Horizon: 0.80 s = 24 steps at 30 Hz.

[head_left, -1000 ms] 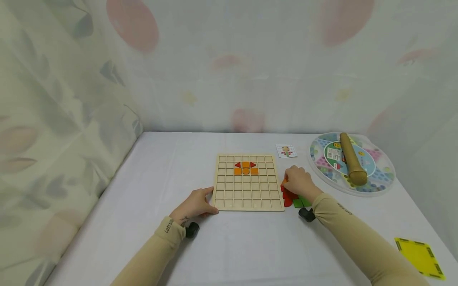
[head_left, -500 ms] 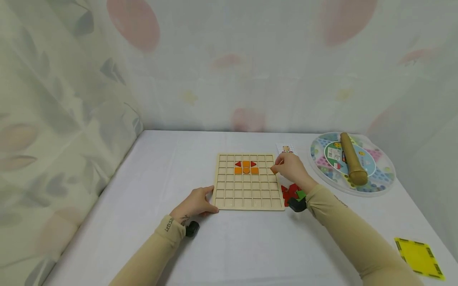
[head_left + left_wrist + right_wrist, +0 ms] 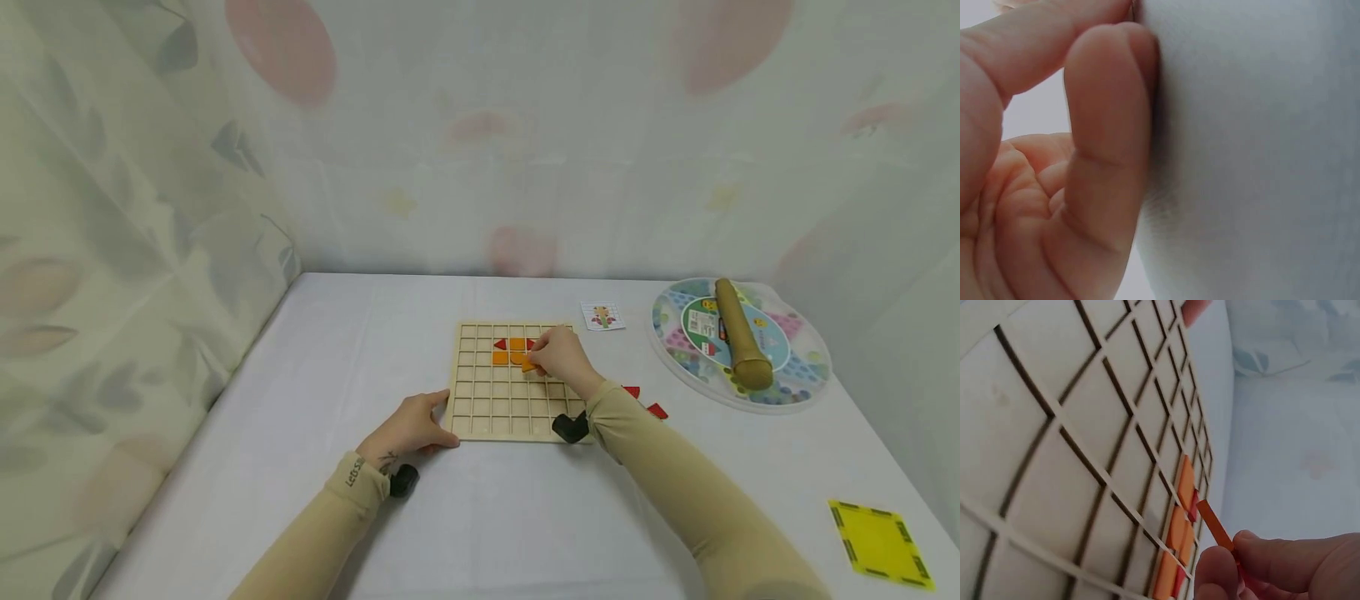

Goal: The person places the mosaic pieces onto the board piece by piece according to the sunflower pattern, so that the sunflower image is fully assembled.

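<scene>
My right hand pinches an orange tile between thumb and fingers, close over the light wooden grid board. In the right wrist view the tile stands tilted, edge-on, above other orange tiles set in the grid. A red triangle and an orange square lie in one row, with more orange pieces in the row below; my right hand partly covers these. My left hand rests at the board's left edge, its thumb at the near left corner and its index finger farther up.
Red pieces lie right of the board, partly behind my right sleeve. A small pattern card is beyond it. At the back right, a tan cylinder lies on a round patterned disc. A yellow square lies front right.
My right hand has picked up an orange tile from the pile beside the board and carried it left and over the grid. My left hand has stayed at the edge.
</scene>
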Tool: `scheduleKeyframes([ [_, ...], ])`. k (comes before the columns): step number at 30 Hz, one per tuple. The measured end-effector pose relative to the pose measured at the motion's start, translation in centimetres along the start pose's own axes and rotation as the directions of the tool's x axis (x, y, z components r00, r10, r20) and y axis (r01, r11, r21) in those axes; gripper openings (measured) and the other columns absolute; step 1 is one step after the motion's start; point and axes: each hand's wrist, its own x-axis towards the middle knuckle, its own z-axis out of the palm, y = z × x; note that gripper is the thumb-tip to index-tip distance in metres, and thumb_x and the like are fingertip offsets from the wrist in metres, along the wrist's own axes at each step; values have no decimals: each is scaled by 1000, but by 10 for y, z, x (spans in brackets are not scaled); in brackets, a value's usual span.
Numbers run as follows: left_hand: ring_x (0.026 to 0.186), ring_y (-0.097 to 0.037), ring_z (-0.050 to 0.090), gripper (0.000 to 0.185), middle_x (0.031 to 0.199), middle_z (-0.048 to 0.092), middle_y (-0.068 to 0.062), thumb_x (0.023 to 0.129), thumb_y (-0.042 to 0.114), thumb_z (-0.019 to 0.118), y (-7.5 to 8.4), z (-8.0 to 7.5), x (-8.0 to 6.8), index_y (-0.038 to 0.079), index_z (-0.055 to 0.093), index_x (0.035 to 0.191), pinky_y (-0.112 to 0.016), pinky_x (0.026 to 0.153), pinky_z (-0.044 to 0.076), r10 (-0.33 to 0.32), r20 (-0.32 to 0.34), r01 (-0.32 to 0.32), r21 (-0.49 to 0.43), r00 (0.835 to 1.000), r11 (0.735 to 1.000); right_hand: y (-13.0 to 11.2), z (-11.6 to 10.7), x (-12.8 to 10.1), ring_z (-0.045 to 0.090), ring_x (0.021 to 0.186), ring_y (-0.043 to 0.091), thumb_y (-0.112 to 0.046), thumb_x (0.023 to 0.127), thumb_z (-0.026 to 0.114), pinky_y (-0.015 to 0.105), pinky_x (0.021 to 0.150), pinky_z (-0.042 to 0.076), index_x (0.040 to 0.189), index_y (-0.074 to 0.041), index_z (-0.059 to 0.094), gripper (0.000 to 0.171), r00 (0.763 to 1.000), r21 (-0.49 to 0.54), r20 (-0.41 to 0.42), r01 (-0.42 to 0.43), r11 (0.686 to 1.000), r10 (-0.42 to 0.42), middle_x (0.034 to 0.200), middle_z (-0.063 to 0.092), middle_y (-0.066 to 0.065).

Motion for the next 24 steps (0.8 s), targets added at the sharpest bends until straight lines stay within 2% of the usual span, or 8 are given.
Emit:
scheduleKeyframes([
  [5, 45, -12, 49, 94, 59, 56, -5, 66, 16, 83, 1, 0, -1, 8, 32, 144, -24, 44, 41, -1, 2, 1, -10, 1000, 1000, 0, 17, 3, 65, 59, 21, -7, 82, 67, 21, 52, 46, 78, -2, 66, 6, 1000, -71, -30, 1, 998, -3, 77, 67, 12],
  [12, 45, -12, 49, 93, 59, 55, -5, 66, 15, 83, 1, -1, -3, 8, 32, 144, -24, 44, 41, 1, 2, -1, -23, 1000, 1000, 1, 26, 6, 55, 49, 13, -6, 80, 67, 22, 50, 40, 73, -2, 64, 9, 999, -119, -40, 10, 993, -15, 57, 62, 7],
  [17, 44, -13, 49, 93, 58, 55, -5, 66, 16, 83, 1, -1, -3, 10, 33, 144, -24, 44, 41, 3, 5, -3, -21, 1000, 1000, 1, 30, 6, 49, 47, 10, -7, 79, 69, 21, 47, 37, 64, -2, 65, 16, 999, -147, -51, 11, 989, -19, 55, 57, 2],
  [24, 45, -13, 49, 94, 59, 56, -6, 66, 17, 83, -1, 0, -1, 8, 32, 144, -24, 44, 41, 7, 1, -7, -13, 1000, 1000, -1, 33, 6, 39, 46, 11, -6, 79, 64, 22, 44, 29, 50, -10, 47, 34, 998, -240, -54, 20, 971, -34, 50, 41, -2],
])
